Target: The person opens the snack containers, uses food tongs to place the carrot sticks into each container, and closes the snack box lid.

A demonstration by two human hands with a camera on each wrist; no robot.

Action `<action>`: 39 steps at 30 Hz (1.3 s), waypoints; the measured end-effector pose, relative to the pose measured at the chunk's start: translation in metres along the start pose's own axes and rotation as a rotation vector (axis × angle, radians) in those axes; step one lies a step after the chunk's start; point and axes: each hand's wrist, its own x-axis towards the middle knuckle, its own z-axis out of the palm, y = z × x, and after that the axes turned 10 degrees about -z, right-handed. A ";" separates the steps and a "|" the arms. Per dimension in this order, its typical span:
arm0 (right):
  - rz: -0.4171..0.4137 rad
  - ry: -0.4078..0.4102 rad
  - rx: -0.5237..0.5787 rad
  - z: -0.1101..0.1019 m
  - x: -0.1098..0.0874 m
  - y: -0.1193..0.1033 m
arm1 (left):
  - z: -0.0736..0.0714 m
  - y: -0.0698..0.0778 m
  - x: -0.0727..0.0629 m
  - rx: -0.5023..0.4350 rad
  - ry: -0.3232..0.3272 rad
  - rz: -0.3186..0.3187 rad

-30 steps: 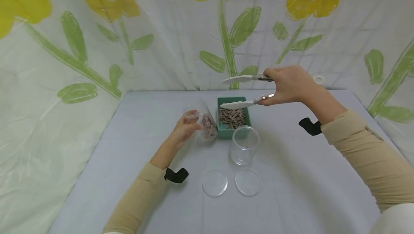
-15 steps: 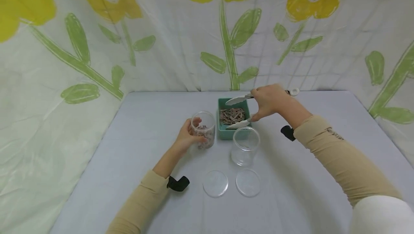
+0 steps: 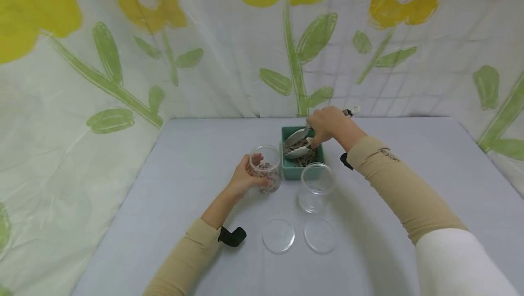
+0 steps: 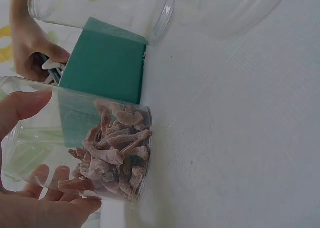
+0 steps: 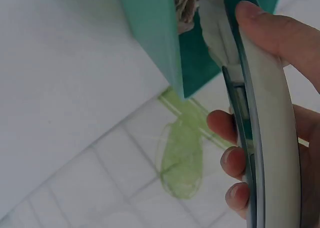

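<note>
My left hand [image 3: 239,181] grips a clear plastic jar [image 3: 276,164] beside the green box. Brownish, twisted dried pieces [image 4: 112,153] fill the jar's lower part in the left wrist view; its mouth is uncovered. Over the green box [image 3: 291,174], my right hand [image 3: 327,125] holds tongs [image 5: 272,118] by their handles. The tongs' pale scalloped heads [image 3: 298,152] reach down into the box among more of the same dried pieces [image 3: 304,161], a short gap apart. Part of the box's contents is hidden behind the heads and hand.
A second clear jar [image 3: 314,198], with nothing in it, stands just in front of the green box. Two round clear lids [image 3: 278,237] lie side by side nearer me on the white-covered table [image 3: 196,164]. A white curtain [image 3: 229,59] with painted flowers hangs behind.
My right hand has lowered the tongs from above into the green box, and their heads have drawn closer together. The left hand has turned the tilted jar upright.
</note>
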 end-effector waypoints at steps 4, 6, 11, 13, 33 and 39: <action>-0.036 0.110 -0.022 0.008 -0.009 0.001 | 0.002 0.002 0.000 -0.006 -0.022 -0.002; -0.050 0.168 -0.027 0.013 -0.013 0.000 | 0.003 0.003 0.001 -0.004 -0.018 -0.003; -0.065 0.220 -0.019 0.023 -0.018 0.003 | 0.005 0.007 0.003 0.016 0.014 0.001; -0.062 0.217 0.016 0.025 -0.021 0.005 | 0.006 0.008 0.003 0.025 0.030 0.000; -0.090 0.636 0.566 0.013 -0.090 0.015 | 0.019 0.048 0.004 0.282 0.296 0.055; -0.156 0.659 0.693 0.006 -0.075 -0.001 | 0.016 0.051 0.002 0.231 0.289 0.035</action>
